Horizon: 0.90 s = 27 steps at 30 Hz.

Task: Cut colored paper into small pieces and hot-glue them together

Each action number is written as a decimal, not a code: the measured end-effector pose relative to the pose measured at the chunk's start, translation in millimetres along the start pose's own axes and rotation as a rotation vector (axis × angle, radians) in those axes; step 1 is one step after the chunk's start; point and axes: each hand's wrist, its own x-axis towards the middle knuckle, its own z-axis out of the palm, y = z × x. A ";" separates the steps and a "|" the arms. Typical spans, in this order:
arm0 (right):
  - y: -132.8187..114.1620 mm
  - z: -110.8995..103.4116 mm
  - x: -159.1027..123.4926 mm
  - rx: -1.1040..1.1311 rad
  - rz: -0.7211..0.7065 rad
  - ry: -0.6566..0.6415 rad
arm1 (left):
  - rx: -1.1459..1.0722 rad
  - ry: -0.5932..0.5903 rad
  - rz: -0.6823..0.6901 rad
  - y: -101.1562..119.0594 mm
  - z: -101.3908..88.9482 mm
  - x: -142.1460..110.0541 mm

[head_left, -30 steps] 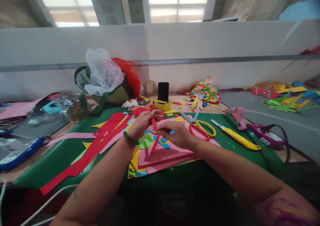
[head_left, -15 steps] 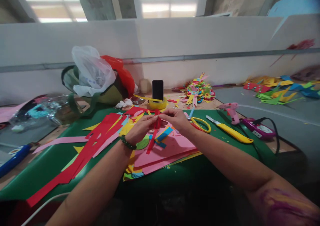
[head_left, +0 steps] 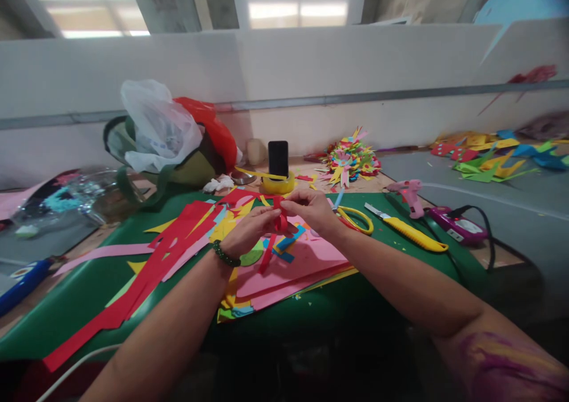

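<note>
Grip for both hands is closed to a pinch: the left hand [head_left: 249, 233] and the right hand [head_left: 313, 212] meet at a curled red strip [head_left: 280, 221], the left fingers at its nine o'clock side, the right fingertips near its top at one o'clock. Neither hand is clearly nearer, since both seem to touch it; from the middle of the left hand it lies toward two o'clock, from the middle of the right toward nine. Its visible long axis runs roughly twelve to six, with a loop bulging below the fingertips. A straighter red length [head_left: 267, 255] slants below toward seven o'clock, over the pink sheets [head_left: 306, 265]; whether it joins the curled part I cannot tell.

Left of that slanting length, a light green disc [head_left: 252, 255] lies just beside it at nine o'clock, and blue and yellow pieces [head_left: 288, 245] lie near at two. On the green-covered bench [head_left: 84, 289], the scissors [head_left: 358, 220] lie past the right wrist at about two o'clock, with the yellow-handled knife [head_left: 415, 234] farther out toward three
</note>
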 end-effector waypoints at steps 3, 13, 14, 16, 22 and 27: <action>0.1 -1.3 -0.1 -0.039 -0.040 -0.013 | -0.017 -0.007 0.001 1.1 -0.3 -0.1; -3.6 -3.4 -1.8 -0.124 -0.074 -0.058 | 0.011 -0.038 0.035 1.8 -2.2 -0.2; -3.9 -3.4 -1.9 -0.123 -0.077 -0.059 | 0.015 -0.037 0.040 1.8 -2.1 -0.1; -4.4 -3.3 -1.9 -0.117 -0.080 -0.058 | 0.025 -0.041 0.037 2.5 -1.3 -0.3; -5.6 -3.2 -1.6 -0.101 -0.071 -0.048 | 0.065 -0.050 0.018 7.1 1.7 -1.5; -7.3 -2.9 -2.3 -0.068 -0.045 -0.098 | 0.086 -0.071 0.022 8.4 2.0 -2.4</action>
